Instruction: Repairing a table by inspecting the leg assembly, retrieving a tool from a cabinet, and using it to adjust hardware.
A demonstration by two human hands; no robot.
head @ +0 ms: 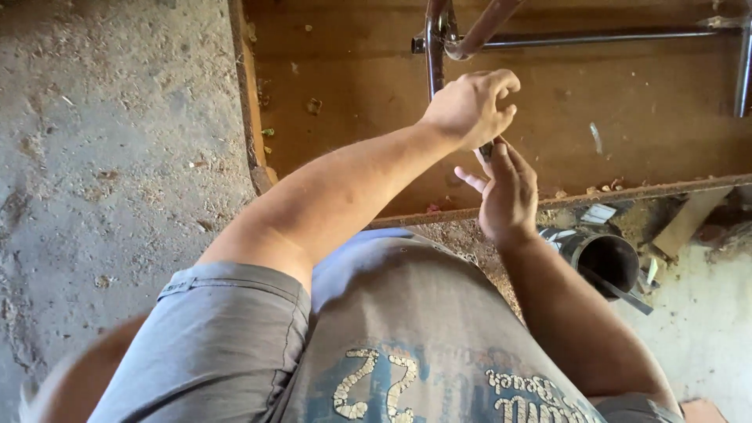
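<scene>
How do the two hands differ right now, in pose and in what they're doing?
The left hand is curled into a loose fist, knuckles up, and sits farther out over the brown board; the right hand is more open, fingers extended upward, nearer the body at the board's edge. The left arm crosses the view diagonally; the right comes up from the lower right. Both meet at a small dark object, too hidden to identify.

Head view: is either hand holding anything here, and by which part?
A small dark object is pinched between the left hand and right hand; what it is, and which part is gripped, cannot be told.
</scene>
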